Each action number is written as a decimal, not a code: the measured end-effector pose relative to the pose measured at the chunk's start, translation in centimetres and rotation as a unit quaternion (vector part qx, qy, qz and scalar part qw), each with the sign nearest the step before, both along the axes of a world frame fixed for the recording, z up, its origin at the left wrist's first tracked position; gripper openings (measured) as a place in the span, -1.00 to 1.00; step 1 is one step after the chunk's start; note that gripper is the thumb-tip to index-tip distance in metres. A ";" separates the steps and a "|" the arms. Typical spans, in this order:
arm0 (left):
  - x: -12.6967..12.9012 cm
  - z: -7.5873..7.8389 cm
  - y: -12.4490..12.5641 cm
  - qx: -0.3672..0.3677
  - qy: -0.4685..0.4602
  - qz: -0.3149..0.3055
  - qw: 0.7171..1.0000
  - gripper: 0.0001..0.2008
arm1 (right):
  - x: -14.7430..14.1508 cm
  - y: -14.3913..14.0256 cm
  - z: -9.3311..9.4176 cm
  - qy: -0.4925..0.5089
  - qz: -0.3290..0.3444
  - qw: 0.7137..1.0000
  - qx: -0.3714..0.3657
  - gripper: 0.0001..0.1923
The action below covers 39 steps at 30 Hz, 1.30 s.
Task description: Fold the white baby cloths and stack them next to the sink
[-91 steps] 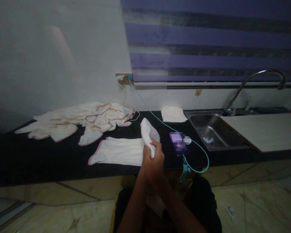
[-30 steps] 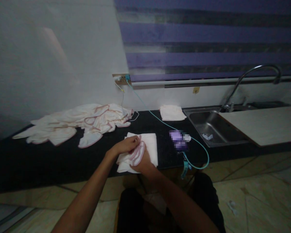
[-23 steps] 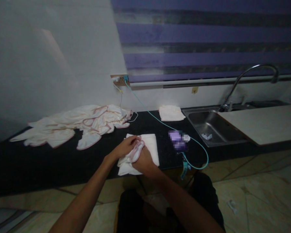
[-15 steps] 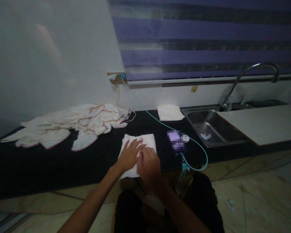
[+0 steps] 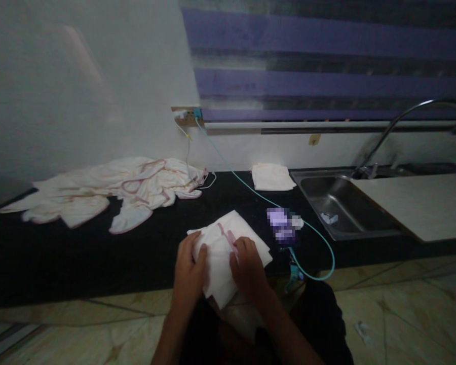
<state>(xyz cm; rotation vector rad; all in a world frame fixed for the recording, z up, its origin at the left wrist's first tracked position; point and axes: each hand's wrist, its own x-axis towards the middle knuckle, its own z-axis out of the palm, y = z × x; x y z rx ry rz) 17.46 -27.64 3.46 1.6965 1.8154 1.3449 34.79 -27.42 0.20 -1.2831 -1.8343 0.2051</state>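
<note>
A folded white cloth with pink trim [image 5: 218, 258] is turned cornerwise at the counter's front edge, one corner hanging over it. My left hand [image 5: 189, 266] grips its left side, thumb on top and the other fingers partly hidden. On the right part of the cloth, my right hand [image 5: 249, 261] has its fingers curled by the pink trim, closed on the fabric. Behind, a second folded cloth [image 5: 272, 176] lies flat near the wall. A loose heap of white cloths with pink edging [image 5: 137, 185] spreads over the left of the counter.
The black counter [image 5: 79, 263] runs along the wall. A blurred purple phone-like object [image 5: 283, 225] lies right of my hands, beside a teal cable [image 5: 247, 187] from the wall socket [image 5: 186, 116]. Further right are a steel sink [image 5: 330, 195], a curved tap [image 5: 391, 126] and a pale board [image 5: 414, 203].
The folded cloth was flat and square to the edge under both hands. Now it is rotated and partly lifted, with my left hand moved to its left side and my right hand slightly further right.
</note>
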 end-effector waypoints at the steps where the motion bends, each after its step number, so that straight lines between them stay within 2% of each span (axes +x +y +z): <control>1: -1.2 0.5 -0.5 -0.015 -0.011 0.045 0.999 -0.36 | 0.1 0.0 -0.2 -0.009 0.007 1.000 -0.006 -0.81; 3: -3.5 1.3 -1.5 -0.063 -0.027 0.102 0.992 -0.27 | 0.2 -0.1 -0.3 -0.012 0.015 1.000 -0.013 -0.79; 6: -5.9 1.8 -3.3 -0.136 -0.076 0.108 0.982 -0.38 | 0.3 -0.2 -0.3 -0.004 0.015 1.000 -0.008 -0.76; 9: -7.1 1.0 -5.6 -0.136 -0.095 0.125 0.978 -0.46 | 0.4 -0.4 0.0 0.018 0.019 1.000 0.003 -0.73; 12: -7.2 -0.8 -7.7 -0.104 -0.101 0.150 0.978 -0.44 | 0.8 -1.1 0.6 0.043 0.026 0.999 0.015 -0.76; 15: -6.8 -2.5 -8.8 -0.125 -0.106 0.093 0.982 -0.40 | 1.0 -2.5 1.0 0.023 0.083 0.995 0.043 -0.74; 18: -6.0 -3.4 -8.6 -0.147 -0.106 0.042 0.983 -0.34 | 0.6 -4.0 0.7 -0.068 0.156 0.984 0.051 -0.47; 22: -4.6 -3.5 -7.6 -0.198 -0.088 -0.056 0.975 -0.29 | -0.3 -4.5 -1.3 -0.205 0.125 0.971 0.021 -0.13; 24: -4.1 -3.7 -7.4 -0.215 -0.076 -0.084 0.970 -0.32 | -0.7 -4.0 -2.3 -0.245 0.115 0.963 -0.001 -0.01; 28: -3.8 -5.5 -7.1 -0.212 -0.074 -0.133 0.965 -0.48 | -0.8 -2.9 -3.4 -0.302 0.139 0.943 -0.010 -0.02; 32: -4.8 -7.9 -6.5 -0.162 -0.079 -0.148 0.973 -0.43 | -0.9 -2.7 -3.4 -0.318 0.137 0.938 -0.003 0.06; 33: -5.1 -8.0 -6.4 -0.161 -0.066 -0.166 0.971 -0.43 | -1.0 -2.7 -3.4 -0.316 0.136 0.939 -0.002 0.09; 35: -5.8 -7.1 -6.3 -0.171 -0.030 -0.218 0.960 -0.43 | -1.3 -2.8 -3.4 -0.309 0.128 0.942 0.001 0.09; 37: -6.5 -5.3 -6.2 -0.163 0.012 -0.256 0.953 -0.39 | -1.6 -2.9 -3.5 -0.304 0.110 0.946 0.008 -0.02; 39: -7.1 -3.1 -5.8 -0.121 0.100 -0.286 0.945 -0.28 | -1.8 -2.9 -3.6 -0.303 0.088 0.949 0.021 -0.20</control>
